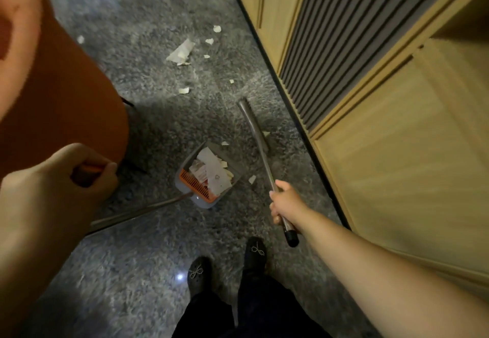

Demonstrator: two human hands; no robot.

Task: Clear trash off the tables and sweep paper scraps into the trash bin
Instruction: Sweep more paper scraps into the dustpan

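A grey dustpan [190, 163] with an orange comb edge stands on the speckled floor, holding several white paper pieces. Its long metal handle runs down-left to my left hand [66, 176], which grips the orange top end of it. My right hand [281, 201] grips the metal broom handle [267, 165]; the grey broom head [252, 123] rests on the floor just right of the dustpan. A larger torn paper [181, 51] and several small scraps lie on the floor beyond, and one scrap [252, 179] sits beside the pan.
An orange rounded chair back [60, 91] fills the left side, close to my left hand. Wooden cabinets with a dark slatted panel [370, 46] line the right wall. My two dark shoes [227, 263] stand behind the dustpan.
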